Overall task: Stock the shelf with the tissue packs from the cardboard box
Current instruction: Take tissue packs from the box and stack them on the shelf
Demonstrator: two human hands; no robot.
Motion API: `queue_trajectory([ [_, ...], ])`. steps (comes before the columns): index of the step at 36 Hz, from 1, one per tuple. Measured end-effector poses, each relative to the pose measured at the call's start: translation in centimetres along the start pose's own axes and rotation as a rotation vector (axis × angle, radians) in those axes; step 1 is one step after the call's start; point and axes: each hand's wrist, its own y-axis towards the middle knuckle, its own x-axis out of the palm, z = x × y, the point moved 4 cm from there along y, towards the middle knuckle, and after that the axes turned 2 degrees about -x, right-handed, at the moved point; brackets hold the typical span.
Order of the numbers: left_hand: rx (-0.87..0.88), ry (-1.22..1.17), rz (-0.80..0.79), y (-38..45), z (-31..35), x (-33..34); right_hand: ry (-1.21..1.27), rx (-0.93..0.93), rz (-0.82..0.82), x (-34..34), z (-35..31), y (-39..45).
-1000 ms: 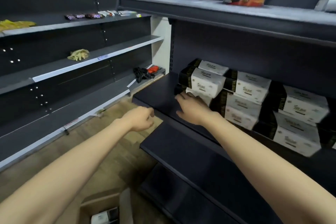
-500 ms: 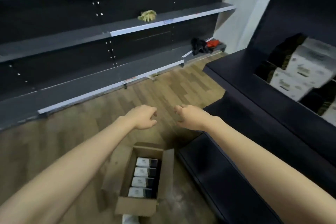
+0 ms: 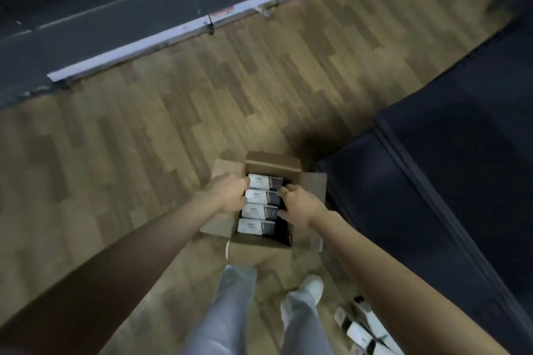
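Both hands have dropped from mid-air above the floor into the open cardboard box [image 3: 271,170], and the camera has tipped from the stocked shelf to look almost straight down.

Head view: the box sits on the wood-plank floor [image 3: 144,130] just below the centre of the frame, flaps folded outward. Four tissue packs [image 3: 261,197] lie in a column along its left side; the strip to their right looks dark and seems to be empty. The left hand [image 3: 230,196], at 9 o'clock of the box, curls its fingers against the left ends of the upper packs. The right hand [image 3: 297,204], at 3 o'clock, hooks its fingers over their right ends. Motion blur hides whether either grip has closed, but together they appear to bracket the second and third packs.

Progress is a judgement: no pack in this view is on a shelf, four remain in the box, and several more loose packs [image 3: 366,328] lie on the floor at 5 o'clock, so a good share of stocking seems left.

For room, the dark shelf base [image 3: 450,170] fills the right side from 2 to 5 o'clock, its corner just beside the box's right flap. A second shelf unit [image 3: 115,17] with a pale front edge runs across 10 to 12 o'clock. Open floor lies between them. The person's legs [image 3: 230,314] and a white shoe [image 3: 313,287] stand at 6 o'clock, close behind the box.
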Motion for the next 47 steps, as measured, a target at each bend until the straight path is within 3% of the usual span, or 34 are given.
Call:
queue_trajectory([
  [4,0.009,-0.007,-0.089,3.3,-1.5,5.5,0.058,0.032,-0.098,5.4,1.3,3.8],
  [12,-0.003,0.010,-0.211,10.6,-3.0,16.4,0.113,0.117,-0.093,16.2,5.4,13.0],
  [23,0.166,0.206,0.065,20.6,-6.2,21.1,0.095,0.185,-0.123,26.4,11.1,25.1],
  [25,0.281,0.256,0.183,21.4,-6.2,21.8,0.053,0.188,-0.111,27.6,11.9,27.0],
  [32,0.380,0.190,0.319,22.8,-8.2,24.5,-0.181,0.206,-0.122,31.3,13.6,32.3],
  [42,0.460,0.134,0.412,22.6,-8.7,24.5,-0.448,0.147,-0.066,33.4,12.9,33.6],
  [47,0.468,0.069,0.345,21.8,-8.7,23.7,-0.270,0.203,-0.076,32.1,11.7,32.6],
])
